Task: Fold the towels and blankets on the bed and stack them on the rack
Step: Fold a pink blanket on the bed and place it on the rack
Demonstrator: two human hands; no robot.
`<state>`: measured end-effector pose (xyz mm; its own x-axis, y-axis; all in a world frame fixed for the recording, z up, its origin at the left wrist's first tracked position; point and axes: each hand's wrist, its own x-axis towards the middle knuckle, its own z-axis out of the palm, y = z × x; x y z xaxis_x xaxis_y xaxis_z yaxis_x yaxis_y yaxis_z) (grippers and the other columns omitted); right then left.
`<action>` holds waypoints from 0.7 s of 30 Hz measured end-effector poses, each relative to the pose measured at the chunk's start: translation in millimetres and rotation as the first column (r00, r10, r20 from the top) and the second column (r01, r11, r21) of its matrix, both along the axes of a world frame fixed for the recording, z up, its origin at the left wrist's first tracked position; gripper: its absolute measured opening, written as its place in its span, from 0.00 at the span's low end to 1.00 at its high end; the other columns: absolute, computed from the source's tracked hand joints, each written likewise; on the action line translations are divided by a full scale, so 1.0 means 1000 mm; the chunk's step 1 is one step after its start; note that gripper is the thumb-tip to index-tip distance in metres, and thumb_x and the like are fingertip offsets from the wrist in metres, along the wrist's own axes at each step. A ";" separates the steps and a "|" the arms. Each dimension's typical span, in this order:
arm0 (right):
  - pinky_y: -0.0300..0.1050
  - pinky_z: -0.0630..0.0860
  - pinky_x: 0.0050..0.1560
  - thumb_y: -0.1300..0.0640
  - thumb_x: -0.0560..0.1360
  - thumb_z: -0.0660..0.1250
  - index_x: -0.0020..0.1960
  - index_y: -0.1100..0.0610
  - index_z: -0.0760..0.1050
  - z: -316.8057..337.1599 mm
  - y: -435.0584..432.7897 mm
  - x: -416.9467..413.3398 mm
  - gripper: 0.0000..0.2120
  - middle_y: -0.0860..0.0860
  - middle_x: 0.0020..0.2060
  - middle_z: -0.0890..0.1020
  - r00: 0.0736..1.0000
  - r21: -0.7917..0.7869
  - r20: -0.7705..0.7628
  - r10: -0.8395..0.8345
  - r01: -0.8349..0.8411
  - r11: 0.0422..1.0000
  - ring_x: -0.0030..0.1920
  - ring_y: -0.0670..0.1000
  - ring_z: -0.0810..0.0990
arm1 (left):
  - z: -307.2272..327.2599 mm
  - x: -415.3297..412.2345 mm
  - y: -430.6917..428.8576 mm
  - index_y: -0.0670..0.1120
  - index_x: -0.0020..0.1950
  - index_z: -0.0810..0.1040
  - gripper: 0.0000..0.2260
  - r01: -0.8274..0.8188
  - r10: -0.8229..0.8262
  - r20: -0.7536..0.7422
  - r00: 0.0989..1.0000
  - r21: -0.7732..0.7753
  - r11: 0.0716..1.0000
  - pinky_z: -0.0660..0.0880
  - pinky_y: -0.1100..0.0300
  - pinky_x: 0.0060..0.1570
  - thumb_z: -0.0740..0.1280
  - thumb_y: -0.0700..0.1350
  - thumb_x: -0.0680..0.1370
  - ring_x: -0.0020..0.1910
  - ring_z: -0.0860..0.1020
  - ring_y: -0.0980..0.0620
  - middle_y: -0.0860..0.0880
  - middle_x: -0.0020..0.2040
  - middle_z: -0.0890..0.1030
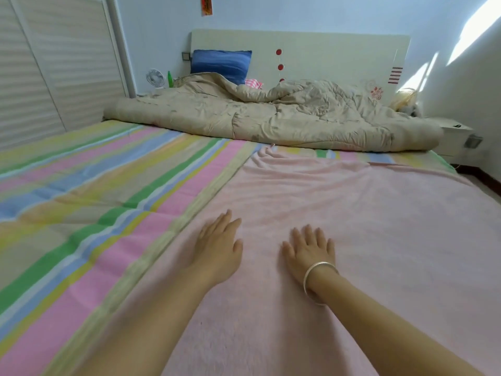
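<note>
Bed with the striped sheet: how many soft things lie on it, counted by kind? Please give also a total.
Pink blanket, spread flat: 1
Beige quilt, bunched at the head end: 1
Blue pillow, against the headboard: 1
Pink-and-white checked cloth, mostly hidden behind the quilt: 1
Total: 4

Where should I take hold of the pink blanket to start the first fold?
Take the pink blanket by its left edge, which runs along the striped sheet just beside the left hand. Come from the left, sliding under it. It lies flat, so the middle offers no hold; the far corner by the tan quilt is slightly rumpled, likely easiest to pinch.
</note>
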<state>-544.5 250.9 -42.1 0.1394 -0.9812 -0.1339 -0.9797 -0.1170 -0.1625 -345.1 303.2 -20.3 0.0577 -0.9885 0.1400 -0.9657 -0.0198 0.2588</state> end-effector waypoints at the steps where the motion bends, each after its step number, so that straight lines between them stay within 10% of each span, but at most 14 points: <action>1: 0.62 0.36 0.74 0.40 0.81 0.42 0.79 0.48 0.45 -0.002 -0.018 0.014 0.29 0.51 0.78 0.42 0.999 0.027 0.002 -0.037 0.037 0.999 0.77 0.56 0.38 | -0.005 0.006 -0.015 0.52 0.80 0.53 0.24 0.065 -0.065 0.020 0.998 0.016 0.998 0.44 0.55 0.76 0.53 0.51 0.84 0.79 0.46 0.55 0.51 0.81 0.46; 7: 0.61 0.36 0.74 0.42 0.82 0.42 0.79 0.51 0.43 -0.009 -0.071 0.132 0.29 0.52 0.78 0.42 0.992 0.033 0.092 0.089 -0.092 0.995 0.77 0.55 0.38 | -0.028 0.089 -0.054 0.57 0.80 0.46 0.48 0.120 -0.162 0.214 0.963 0.197 0.973 0.40 0.52 0.76 0.22 0.73 0.63 0.78 0.45 0.57 0.55 0.80 0.45; 13: 0.43 0.54 0.74 0.53 0.81 0.57 0.76 0.49 0.60 0.008 -0.122 0.165 0.23 0.47 0.77 0.56 0.847 -0.186 0.440 0.298 -0.238 0.953 0.76 0.48 0.54 | -0.018 0.151 -0.145 0.49 0.67 0.74 0.38 -0.033 0.039 0.130 0.991 -0.046 0.998 0.67 0.52 0.64 0.37 0.60 0.70 0.66 0.74 0.47 0.50 0.68 0.76; 21: 0.47 0.65 0.68 0.53 0.79 0.59 0.73 0.50 0.63 0.030 -0.268 0.106 0.22 0.49 0.71 0.66 0.988 -0.221 0.151 0.017 0.017 0.975 0.71 0.53 0.62 | -0.013 0.088 -0.306 0.51 0.63 0.76 0.13 0.244 -0.293 -0.214 0.932 -0.227 0.943 0.71 0.57 0.57 0.62 0.45 0.78 0.60 0.74 0.51 0.55 0.60 0.77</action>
